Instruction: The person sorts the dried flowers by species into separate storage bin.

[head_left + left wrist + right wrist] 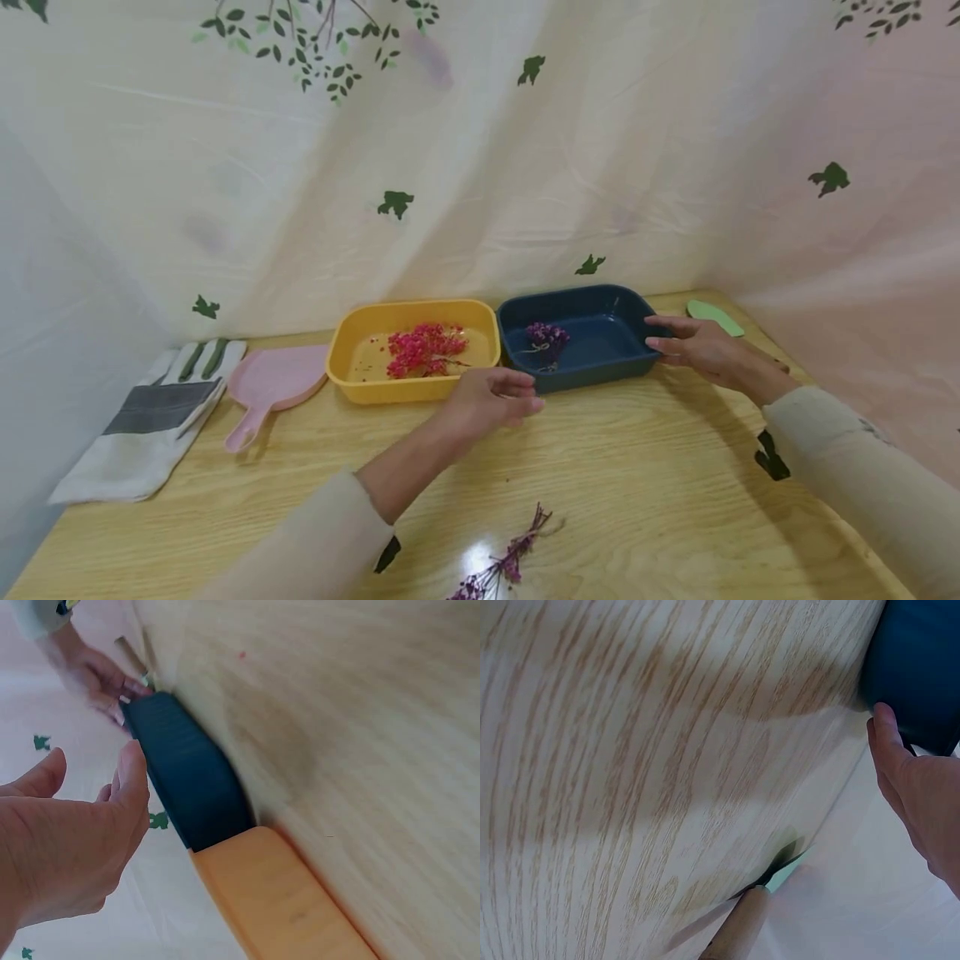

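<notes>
My left hand hovers at the near side, where a yellow tray meets a dark blue tray; its fingers are loosely bent and hold nothing. With fairly straight fingers my right hand touches the right end of the blue tray; in the right wrist view a fingertip lies against its outer wall. A small purple dried-flower bunch lies in the blue tray's left part. Pink-red dried flowers lie in the yellow tray. Another purple dried-flower sprig lies on the wooden table, nearest me.
At the left are a pink pan-shaped board and a folded white-and-grey cloth with green-handled tools on it. A light green blade-like tool lies behind my right hand. A pale leaf-print curtain hangs behind the trays.
</notes>
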A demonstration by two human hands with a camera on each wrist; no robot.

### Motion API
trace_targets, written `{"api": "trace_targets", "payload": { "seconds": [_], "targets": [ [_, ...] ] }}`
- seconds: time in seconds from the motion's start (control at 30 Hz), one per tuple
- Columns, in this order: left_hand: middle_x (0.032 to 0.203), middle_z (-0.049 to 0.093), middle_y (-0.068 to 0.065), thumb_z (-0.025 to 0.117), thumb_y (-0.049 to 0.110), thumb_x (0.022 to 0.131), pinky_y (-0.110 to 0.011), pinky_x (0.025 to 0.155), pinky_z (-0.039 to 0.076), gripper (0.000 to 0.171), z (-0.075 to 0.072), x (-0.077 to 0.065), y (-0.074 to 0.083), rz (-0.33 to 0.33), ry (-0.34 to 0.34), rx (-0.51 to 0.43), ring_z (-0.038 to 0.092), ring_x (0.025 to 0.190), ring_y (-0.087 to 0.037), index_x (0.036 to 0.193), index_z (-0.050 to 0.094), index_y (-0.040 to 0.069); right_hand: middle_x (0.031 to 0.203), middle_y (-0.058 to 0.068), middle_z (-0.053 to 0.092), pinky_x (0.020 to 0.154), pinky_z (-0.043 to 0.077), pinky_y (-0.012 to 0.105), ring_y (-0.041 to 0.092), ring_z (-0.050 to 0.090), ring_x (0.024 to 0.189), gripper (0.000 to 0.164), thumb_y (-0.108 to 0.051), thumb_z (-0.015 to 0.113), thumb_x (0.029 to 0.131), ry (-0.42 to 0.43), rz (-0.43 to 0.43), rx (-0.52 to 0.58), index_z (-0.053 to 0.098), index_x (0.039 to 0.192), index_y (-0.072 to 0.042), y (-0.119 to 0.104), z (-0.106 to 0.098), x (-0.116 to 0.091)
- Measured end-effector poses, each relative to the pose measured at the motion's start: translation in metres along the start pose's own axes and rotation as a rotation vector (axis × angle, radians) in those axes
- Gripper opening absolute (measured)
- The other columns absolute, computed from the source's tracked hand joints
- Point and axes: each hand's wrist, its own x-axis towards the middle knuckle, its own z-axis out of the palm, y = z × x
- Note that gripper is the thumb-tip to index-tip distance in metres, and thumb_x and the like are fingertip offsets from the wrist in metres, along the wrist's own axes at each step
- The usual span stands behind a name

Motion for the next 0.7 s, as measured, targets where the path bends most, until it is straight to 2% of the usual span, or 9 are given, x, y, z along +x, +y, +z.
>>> {"api": "trace_targets", "payload": {
  "seconds": [0.1,0.23,0.4,0.53,0.7],
  "targets": [
    [0.106,0.066,-0.014,0.072,0.007,0.086,-0.038,0.085,0.057,0.037,-0.004,-0.019,-0.011,-0.004,-0.039,0.007,0.065,0.09,-0.019,0.12,0.062,-0.003,0.158,0.022,0.003,0.107,0.037,0.05,0.041,0.026,0.138,0.074,-0.021,0.062,0.095,-0.004,-0.002,-0.013,0.019,0.152,-0.002,0.001,-0.001,0.0],
    [0.106,0.066,-0.016,0.075,0.007,0.083,-0.033,0.079,0.058,0.04,-0.006,-0.046,-0.028,0.0,-0.045,0.047,0.064,0.088,-0.017,0.12,0.062,-0.003,0.158,0.022,0.004,0.107,0.036,0.05,0.041,0.025,0.139,0.075,-0.023,0.062,0.095,-0.015,-0.002,-0.02,0.019,0.153,-0.003,0.0,-0.001,-0.001],
    [0.105,0.065,-0.009,0.08,0.017,0.079,-0.032,0.072,0.056,0.042,-0.004,-0.074,-0.048,0.018,-0.038,0.226,0.061,0.087,-0.019,0.116,0.065,0.003,0.158,0.022,0.004,0.107,0.037,0.05,0.041,0.026,0.138,0.074,-0.021,0.062,0.095,-0.01,-0.003,-0.018,0.019,0.153,-0.003,0.001,-0.001,-0.001],
    [0.101,0.059,-0.005,0.083,0.021,0.076,-0.029,0.067,0.051,0.047,-0.001,-0.087,-0.058,-0.014,-0.063,0.272,0.055,0.085,-0.019,0.116,0.065,0.005,0.158,0.023,0.003,0.106,0.038,0.05,0.042,0.026,0.138,0.073,-0.021,0.061,0.096,-0.008,-0.008,-0.023,0.019,0.152,-0.002,0.001,-0.001,0.0],
    [0.091,0.055,-0.003,0.086,0.019,0.071,-0.024,0.062,0.046,0.049,0.005,-0.094,-0.067,-0.02,-0.061,0.319,0.051,0.077,-0.018,0.112,0.065,0.002,0.158,0.022,0.003,0.106,0.037,0.05,0.042,0.026,0.138,0.074,-0.022,0.062,0.095,-0.009,-0.002,-0.018,0.019,0.152,-0.002,-0.001,0.0,-0.001]
  ]
}}
